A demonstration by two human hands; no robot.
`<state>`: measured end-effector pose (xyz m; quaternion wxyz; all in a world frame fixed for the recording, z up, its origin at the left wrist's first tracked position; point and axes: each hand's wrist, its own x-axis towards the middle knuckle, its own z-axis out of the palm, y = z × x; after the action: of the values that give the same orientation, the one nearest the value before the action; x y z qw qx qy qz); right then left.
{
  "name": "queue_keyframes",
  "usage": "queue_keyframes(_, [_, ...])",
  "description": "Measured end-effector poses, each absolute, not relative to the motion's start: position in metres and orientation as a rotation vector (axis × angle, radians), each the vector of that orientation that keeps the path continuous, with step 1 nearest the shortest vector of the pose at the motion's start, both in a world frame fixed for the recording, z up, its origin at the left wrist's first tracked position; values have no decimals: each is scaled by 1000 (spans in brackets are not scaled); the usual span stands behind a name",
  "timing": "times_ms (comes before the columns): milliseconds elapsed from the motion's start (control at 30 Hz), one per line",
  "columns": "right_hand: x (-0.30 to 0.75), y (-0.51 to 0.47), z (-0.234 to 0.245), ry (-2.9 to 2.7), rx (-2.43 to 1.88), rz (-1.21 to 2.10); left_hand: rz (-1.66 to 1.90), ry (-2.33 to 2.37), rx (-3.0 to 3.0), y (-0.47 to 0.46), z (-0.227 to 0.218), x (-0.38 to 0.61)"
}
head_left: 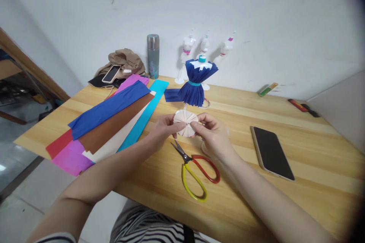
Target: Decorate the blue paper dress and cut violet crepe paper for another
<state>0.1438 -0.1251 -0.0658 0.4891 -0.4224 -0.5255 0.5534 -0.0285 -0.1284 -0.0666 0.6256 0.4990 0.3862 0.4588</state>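
Between my two hands is a pale pink pleated paper disc (185,117), its folds running out from the centre. My left hand (165,126) grips its left side, the thumb pressed near the middle. On the right edge my right hand (213,131) pinches it, thumb also by the centre. Just below lie scissors (186,158) with one red and one yellow handle, blades slightly apart. Behind the disc stands a small dress form in a dark blue crepe-paper dress (192,93) with a teal waistband.
Coloured paper strips (114,117) are piled on the left. A phone (272,153) lies at right. Along the wall stand a thermos (153,57) and white mini mannequins (188,45). A cap and brown cloth (125,60) with another phone (111,74) sit back left.
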Motion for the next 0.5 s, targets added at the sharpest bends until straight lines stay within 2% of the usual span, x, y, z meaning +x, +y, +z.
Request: queue_keyframes(500, [154,-119,-52,-1469,-1056,1284,959,965,1227,-130,-67,-29])
